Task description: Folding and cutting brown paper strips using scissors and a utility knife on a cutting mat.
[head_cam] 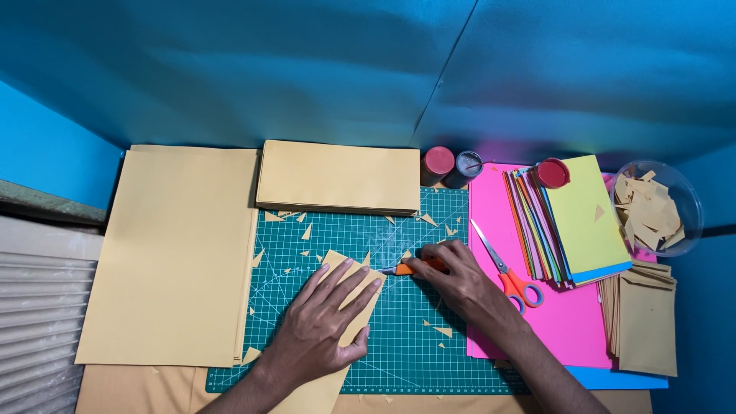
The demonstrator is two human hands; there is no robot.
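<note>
Tan paper strip point(337, 307) lies on the green cutting mat point(429, 222) in the lower middle of the frame, running from the mat centre down to the bottom edge. The left hand point(326, 322) presses flat on it with fingers spread, holding nothing, only pinning it. The right hand point(460, 280) is closed around an orange cutter point(418, 267), whose tip meets the upper corner of the strip, just right of the left fingertips. I judge that a trimming cut at this corner is in hand; the next move calls for a steady pull of the blade while the paper stays pinned, with the fingertips kept off the cutting line. Small tan offcuts point(443, 331) lie scattered on the mat. Orange-handled scissors point(506, 272) rest unused on the pink sheet point(560, 322) at the right.
</note>
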